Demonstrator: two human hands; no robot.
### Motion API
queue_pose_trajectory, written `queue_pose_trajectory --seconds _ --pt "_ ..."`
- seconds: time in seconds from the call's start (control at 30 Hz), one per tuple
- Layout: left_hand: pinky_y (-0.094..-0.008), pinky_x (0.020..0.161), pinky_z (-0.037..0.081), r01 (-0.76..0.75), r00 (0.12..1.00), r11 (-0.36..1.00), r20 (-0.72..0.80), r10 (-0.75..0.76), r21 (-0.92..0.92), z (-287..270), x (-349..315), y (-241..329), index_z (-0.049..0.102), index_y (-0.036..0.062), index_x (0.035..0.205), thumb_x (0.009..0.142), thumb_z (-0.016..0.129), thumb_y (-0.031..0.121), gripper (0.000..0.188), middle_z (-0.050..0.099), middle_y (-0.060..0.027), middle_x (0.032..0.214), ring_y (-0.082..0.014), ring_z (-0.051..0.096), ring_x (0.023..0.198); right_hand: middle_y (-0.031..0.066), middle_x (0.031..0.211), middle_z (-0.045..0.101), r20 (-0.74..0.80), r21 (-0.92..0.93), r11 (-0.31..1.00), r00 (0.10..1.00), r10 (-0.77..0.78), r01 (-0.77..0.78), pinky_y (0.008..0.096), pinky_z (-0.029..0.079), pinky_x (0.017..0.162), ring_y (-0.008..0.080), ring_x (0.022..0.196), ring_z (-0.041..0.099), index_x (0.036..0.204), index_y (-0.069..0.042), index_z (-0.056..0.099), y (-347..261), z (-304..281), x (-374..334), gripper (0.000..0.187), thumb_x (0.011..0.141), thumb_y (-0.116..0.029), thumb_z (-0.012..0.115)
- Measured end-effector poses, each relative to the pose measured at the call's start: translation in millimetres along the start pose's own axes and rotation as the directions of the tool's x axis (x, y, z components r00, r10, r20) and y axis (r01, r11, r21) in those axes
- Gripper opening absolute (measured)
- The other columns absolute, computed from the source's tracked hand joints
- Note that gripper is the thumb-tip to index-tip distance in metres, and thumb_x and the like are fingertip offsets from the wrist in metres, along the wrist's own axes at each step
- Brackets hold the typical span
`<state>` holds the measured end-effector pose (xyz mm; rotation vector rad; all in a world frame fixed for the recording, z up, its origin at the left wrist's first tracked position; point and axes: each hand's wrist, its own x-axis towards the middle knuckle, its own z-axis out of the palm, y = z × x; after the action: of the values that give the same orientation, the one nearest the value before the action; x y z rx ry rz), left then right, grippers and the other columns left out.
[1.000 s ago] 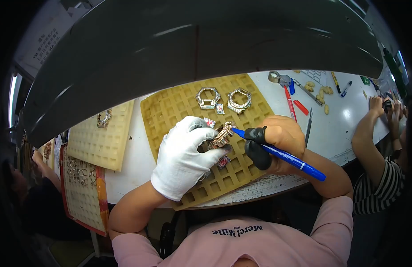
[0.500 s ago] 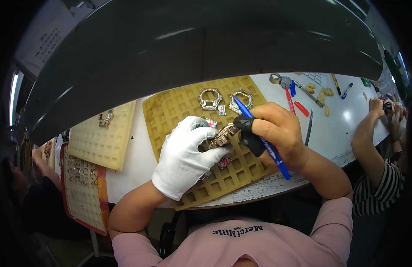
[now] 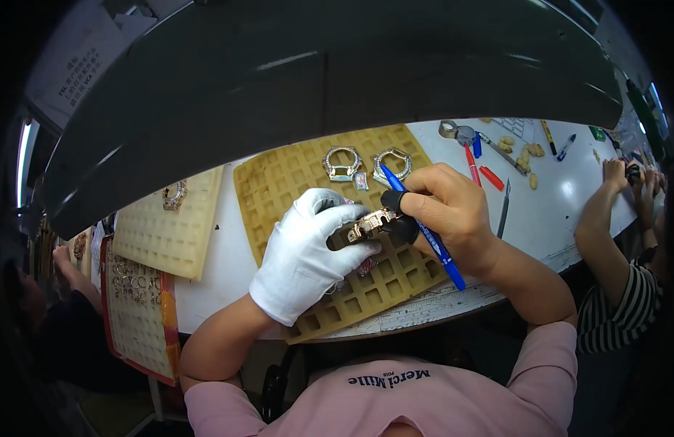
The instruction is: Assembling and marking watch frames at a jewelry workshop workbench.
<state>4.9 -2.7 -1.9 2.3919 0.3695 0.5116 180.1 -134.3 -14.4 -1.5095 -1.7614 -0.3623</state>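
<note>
A gold-toned watch case (image 3: 369, 224), apparently stone-set, is being held tilted, partly covered; a blue marker pen (image 3: 443, 256) is slanting just right of it, tapered end pointing upper left.

pink shirt (image 3: 453, 397): dark lettering (image 3: 388, 376) | pale sign (image 3: 64, 62): dark printed lines (image 3: 82, 76)

I sit at a white tabletop (image 3: 555, 207), its near edge scuffed, with a broad dark hood (image 3: 337, 84) arching over the far side and catching pale streaks of glare. Far to my left, a bright light strip (image 3: 24, 156) glows near a printed notice (image 3: 73, 76); another light (image 3: 656, 100) shines at far right, and low on the near left I see a dim greenish seat (image 3: 115, 409).
</note>
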Motion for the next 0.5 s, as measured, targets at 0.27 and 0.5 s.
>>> queue_pose_trajectory --seconds 0.27,0.5 --pt "-0.0356 0.073 0.050 -0.036 0.999 0.999 -0.040 0.036 -0.011 0.7 1.4 -3.7 0.070 0.0062 0.098 0.075 0.078 0.015 0.026 0.059 -0.0112 0.094 -0.0267 0.060 0.086 0.0077 0.083 0.058 -0.045 0.022 1.000 0.999 -0.017 0.018 0.0349 0.047 0.056 0.0241 0.069 0.057 0.085 -0.004 0.063 1.6 0.9 0.3 0.028 0.057 0.000 0.066" --pt "-0.0359 0.072 0.050 -0.053 0.997 0.998 -0.063 0.054 0.021 0.7 0.6 -3.8 0.070 0.0076 0.098 0.075 0.077 0.015 0.024 0.059 -0.0096 0.093 -0.0268 0.060 0.085 0.0092 0.084 0.061 -0.037 0.012 0.997 0.996 -0.081 0.082 0.0305 0.047 0.055 0.0207 0.067 0.059 0.082 -0.004 0.062 2.2 0.1 0.7 0.024 0.066 -0.006 0.079"
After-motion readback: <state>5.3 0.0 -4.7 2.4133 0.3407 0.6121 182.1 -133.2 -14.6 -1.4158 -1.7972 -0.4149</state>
